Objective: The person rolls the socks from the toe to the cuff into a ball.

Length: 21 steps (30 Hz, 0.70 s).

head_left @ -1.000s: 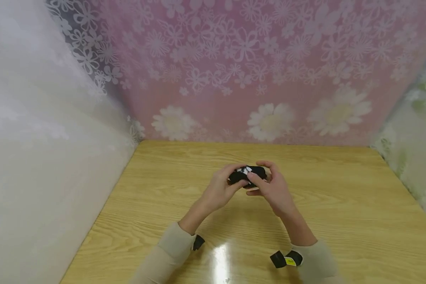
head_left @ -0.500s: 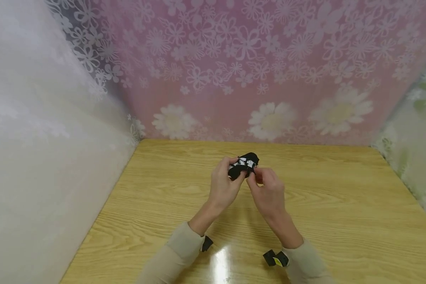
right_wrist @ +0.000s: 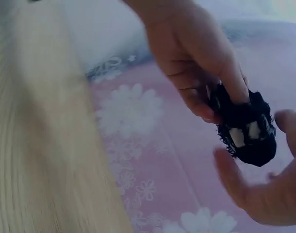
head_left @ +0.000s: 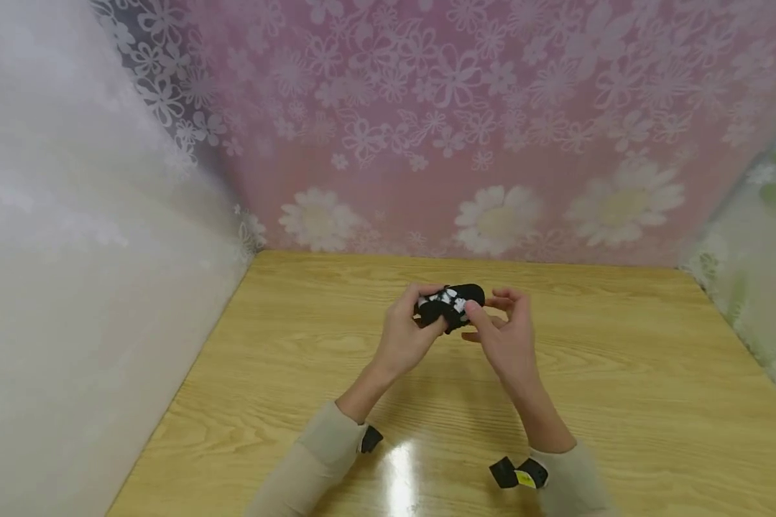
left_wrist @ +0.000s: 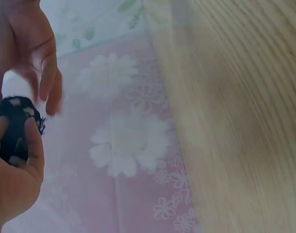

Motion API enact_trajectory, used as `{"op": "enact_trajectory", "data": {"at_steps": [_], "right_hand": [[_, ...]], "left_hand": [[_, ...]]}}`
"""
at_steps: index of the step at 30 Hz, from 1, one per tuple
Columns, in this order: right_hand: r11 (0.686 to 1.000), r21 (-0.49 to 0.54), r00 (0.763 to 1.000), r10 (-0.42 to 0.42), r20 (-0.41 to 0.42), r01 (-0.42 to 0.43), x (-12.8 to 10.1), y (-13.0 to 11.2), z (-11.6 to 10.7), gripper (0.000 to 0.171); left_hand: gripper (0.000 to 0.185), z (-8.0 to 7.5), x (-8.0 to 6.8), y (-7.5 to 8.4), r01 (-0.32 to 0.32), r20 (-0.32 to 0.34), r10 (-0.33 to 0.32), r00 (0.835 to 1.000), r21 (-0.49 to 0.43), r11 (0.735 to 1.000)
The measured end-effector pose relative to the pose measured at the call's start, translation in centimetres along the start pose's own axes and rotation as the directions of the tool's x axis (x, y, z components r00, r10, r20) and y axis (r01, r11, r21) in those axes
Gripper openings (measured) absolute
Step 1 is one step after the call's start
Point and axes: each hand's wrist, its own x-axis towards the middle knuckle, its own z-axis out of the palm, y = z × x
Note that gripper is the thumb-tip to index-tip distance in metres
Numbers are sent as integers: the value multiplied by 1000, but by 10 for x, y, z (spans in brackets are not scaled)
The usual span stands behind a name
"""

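Observation:
A small black rolled-up sock (head_left: 470, 293) with white patches is held up in front of me, over the wooden table. My left hand (head_left: 402, 339) grips its left end, thumb on the near side and fingers on the far side. At the other end is my right hand (head_left: 511, 341), its fingers spread and its thumb overlapping the sock in the head view. The right wrist view shows a gap between the right fingers and the fuzzy-edged sock (right_wrist: 257, 151). Inside the left hand (right_wrist: 194, 48), part of the roll is hidden.
The wooden table (head_left: 284, 316) lies beneath both hands. A pink flowered backdrop (head_left: 388, 172) rises at its far edge, with pale sheets (head_left: 103, 287) at the left and right sides. Black straps (head_left: 517, 474) sit at the sleeve cuffs.
The right hand first held the sock's right end, then pinched at its near edge, and now has its fingers spread to the right. The left hand kept its grip while the sock turned.

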Motion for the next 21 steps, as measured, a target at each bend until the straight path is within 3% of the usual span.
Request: {"op": "enact_trajectory", "data": {"at_steps": [2, 5, 7, 10, 15, 17, 18, 20, 21], "right_hand": [[974, 135, 980, 170, 102, -183, 4, -4, -6, 52], [923, 224, 944, 277, 178, -313, 6, -4, -9, 53], [908, 260, 943, 305, 133, -330, 5, -3, -9, 46], [897, 298, 943, 329, 47, -327, 5, -2, -7, 36], [880, 381, 947, 320, -32, -284, 4, -4, -3, 32], [878, 402, 951, 305, -50, -260, 4, -3, -1, 32], [879, 404, 953, 299, -54, -253, 3, -4, 0, 32], [885, 399, 957, 286, -57, -241, 3, -5, -1, 31], [888, 394, 958, 281, -56, -237, 4, -5, -1, 31]], "left_hand": [[41, 1, 1, 3, -5, 58, 3, 998, 38, 999], [51, 2, 0, 9, 81, 95, -89, 991, 79, 994], [54, 2, -3, 11, 159, 92, -164, 982, 60, 986], [49, 2, -5, 12, 250, 68, -246, 967, -62, 966], [28, 4, -5, 12, 257, -24, -276, 961, -294, 921], [22, 4, -6, 11, 230, -66, -264, 962, -323, 918], [20, 4, -7, 10, 195, -87, -228, 970, -287, 938], [16, 3, -7, 7, 86, -107, -100, 989, -131, 988], [14, 2, -7, 6, 23, -108, -28, 994, -48, 999]]}}
